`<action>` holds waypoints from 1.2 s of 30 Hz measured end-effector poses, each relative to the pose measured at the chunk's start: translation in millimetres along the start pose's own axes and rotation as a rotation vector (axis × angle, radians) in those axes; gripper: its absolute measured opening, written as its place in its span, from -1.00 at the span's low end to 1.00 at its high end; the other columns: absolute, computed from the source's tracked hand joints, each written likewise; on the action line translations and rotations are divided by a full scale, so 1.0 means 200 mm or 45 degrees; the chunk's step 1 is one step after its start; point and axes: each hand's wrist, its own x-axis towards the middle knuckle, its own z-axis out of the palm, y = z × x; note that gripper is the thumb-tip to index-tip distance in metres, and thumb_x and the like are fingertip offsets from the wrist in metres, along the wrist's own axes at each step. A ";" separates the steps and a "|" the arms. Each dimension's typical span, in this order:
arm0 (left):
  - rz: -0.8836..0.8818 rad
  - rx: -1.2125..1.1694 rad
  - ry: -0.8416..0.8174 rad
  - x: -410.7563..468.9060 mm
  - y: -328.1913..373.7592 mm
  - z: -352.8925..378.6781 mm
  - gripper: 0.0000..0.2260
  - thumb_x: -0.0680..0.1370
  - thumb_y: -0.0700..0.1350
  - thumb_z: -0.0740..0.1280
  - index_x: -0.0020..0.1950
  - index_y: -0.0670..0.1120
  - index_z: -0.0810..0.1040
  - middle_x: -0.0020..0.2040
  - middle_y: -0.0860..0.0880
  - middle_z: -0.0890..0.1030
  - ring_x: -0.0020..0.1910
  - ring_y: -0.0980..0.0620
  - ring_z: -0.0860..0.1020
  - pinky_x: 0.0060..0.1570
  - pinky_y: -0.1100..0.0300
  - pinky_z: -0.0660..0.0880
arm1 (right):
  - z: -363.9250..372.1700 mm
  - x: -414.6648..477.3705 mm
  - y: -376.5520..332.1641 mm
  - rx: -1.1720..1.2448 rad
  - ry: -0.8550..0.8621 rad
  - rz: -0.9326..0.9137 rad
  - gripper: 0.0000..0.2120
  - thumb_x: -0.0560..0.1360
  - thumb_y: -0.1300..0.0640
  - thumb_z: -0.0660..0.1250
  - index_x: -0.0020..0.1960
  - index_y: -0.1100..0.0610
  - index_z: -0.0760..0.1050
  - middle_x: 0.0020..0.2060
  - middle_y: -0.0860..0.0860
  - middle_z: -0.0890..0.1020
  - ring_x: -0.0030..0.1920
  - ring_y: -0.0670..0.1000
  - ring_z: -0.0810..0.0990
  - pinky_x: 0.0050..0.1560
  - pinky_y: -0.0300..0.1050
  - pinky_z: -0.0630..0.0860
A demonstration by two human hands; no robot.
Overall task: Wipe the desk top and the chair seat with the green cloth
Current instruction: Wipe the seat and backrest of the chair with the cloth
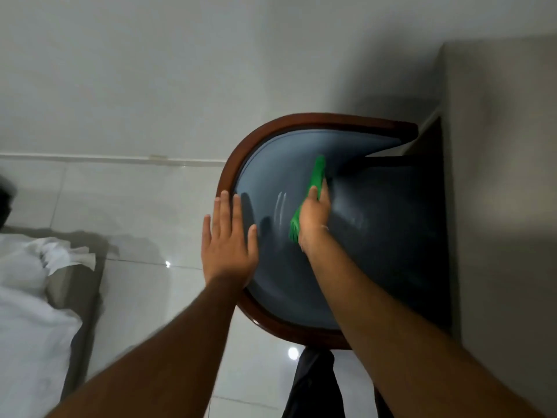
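A chair with a curved brown wooden rim point(229, 164) and blue-grey padding stands below me, its dark seat point(391, 230) tucked partly under the grey desk top point(497, 176) on the right. My right hand point(313, 215) grips the green cloth point(317, 173) and presses it against the padding where the backrest meets the seat. One end of the cloth sticks out beyond my fingers, another end shows at my wrist. My left hand point(230, 239) lies flat with fingers spread on the rim and padding at the chair's left side.
Glossy white floor tiles point(150, 206) surround the chair, and a white wall point(150, 70) rises behind it. A bed with white sheets point(30, 297) and a crumpled white tissue point(69, 251) fills the lower left. My dark trouser leg point(313, 387) is just below the chair.
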 end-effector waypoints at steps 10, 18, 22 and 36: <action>0.047 -0.266 0.099 0.00 -0.06 0.04 -0.31 0.63 0.01 0.17 0.75 -0.09 0.08 0.76 -0.14 0.05 0.75 -0.12 -0.01 0.69 -0.16 0.03 | 0.36 0.20 0.47 -0.532 -0.304 -0.036 -0.33 0.74 0.02 0.05 0.66 0.09 -0.29 0.67 0.06 -0.22 0.68 0.07 -0.11 0.67 0.05 -0.12; 0.039 -0.234 0.087 0.00 -0.06 0.04 -0.22 0.55 -0.01 0.23 0.75 -0.07 0.06 0.77 -0.11 0.04 0.75 -0.10 -0.04 0.69 -0.17 0.04 | -0.53 -0.17 0.61 -1.348 -1.178 0.118 -0.41 0.73 0.00 0.10 0.66 -0.11 -0.12 0.67 -0.09 -0.10 0.67 -0.04 -0.08 0.64 -0.13 -0.15; 0.041 -0.212 0.085 0.00 -0.05 0.04 -0.20 0.53 0.00 0.24 0.75 -0.06 0.06 0.77 -0.11 0.03 0.75 -0.09 -0.06 0.70 -0.15 0.01 | -0.78 -0.19 0.43 -1.525 -1.222 0.430 -0.45 0.66 -0.18 0.20 0.62 -0.16 0.16 0.60 -0.14 0.20 0.63 -0.05 0.11 0.58 -0.20 -0.01; 0.066 -0.192 0.126 -0.01 -0.05 0.04 -0.25 0.53 0.02 0.15 0.74 -0.11 0.13 0.75 -0.16 0.09 0.74 -0.16 0.02 0.65 -0.25 0.11 | -0.10 0.16 0.91 -0.771 -0.544 0.228 -0.14 0.53 -0.41 0.04 0.68 -0.06 -0.15 0.67 -0.11 -0.11 0.65 -0.08 -0.05 0.66 -0.02 -0.08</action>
